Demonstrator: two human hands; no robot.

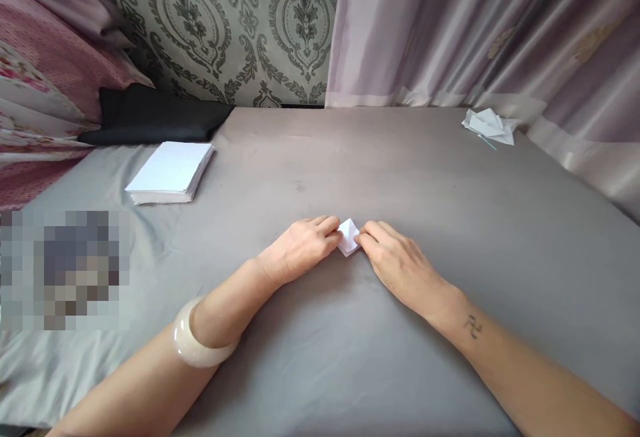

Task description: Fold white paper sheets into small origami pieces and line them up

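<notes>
A small piece of folded white paper (349, 237), roughly diamond-shaped with a crease down its upper half, is held between my two hands just above or on the grey cloth. My left hand (310, 243) pinches its left corner, fingers closed. On the opposite side, my right hand (395, 257) grips the right corner between thumb and fingers. The fingertips partly cover both side corners. A pale bangle (193, 343) circles my left forearm.
A thick stack of white paper (170, 169) lies at the back left, near a black cloth (160, 113). Folded white papers (493, 125) and a thin light-green strip (487, 141) lie at the back right. Grey cloth (300, 177) covers the surface; curtains (425, 30) hang behind.
</notes>
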